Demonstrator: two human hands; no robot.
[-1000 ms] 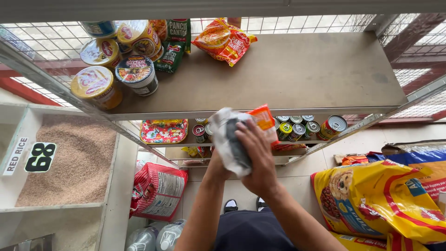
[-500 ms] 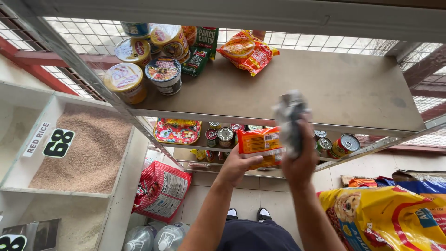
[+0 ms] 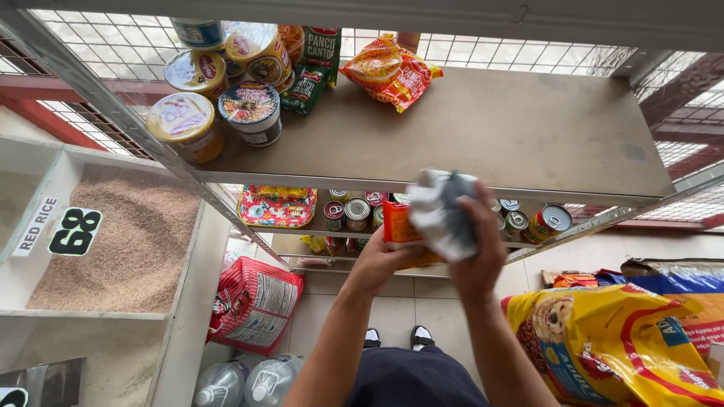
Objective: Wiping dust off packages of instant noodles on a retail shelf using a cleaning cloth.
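Since the earlier frame, right hand (image 3: 483,256) has dropped slightly, fingers clenched round crumpled grey-white cloth (image 3: 441,211); left hand (image 3: 385,256) pinches orange packet (image 3: 396,226) touching its left, below the shelf (image 3: 490,136) edge.

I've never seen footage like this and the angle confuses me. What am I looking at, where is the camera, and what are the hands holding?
There is no machine here: the camera is worn on a person's head and looks down past their two bare arms to their feet on the tiled floor. The left hand holds a flat orange snack packet. The right hand grips a crumpled grey-white cloth just in front of a grey metal shelf. On that shelf stand round instant-noodle cups with printed lids at the left, and an orange-and-red crinkly snack bag lies further back. On the shelf below is a row of small tin cans. To the left, a white bin of reddish-brown rice; to the right, a big yellow pet-food sack with a dog picture.
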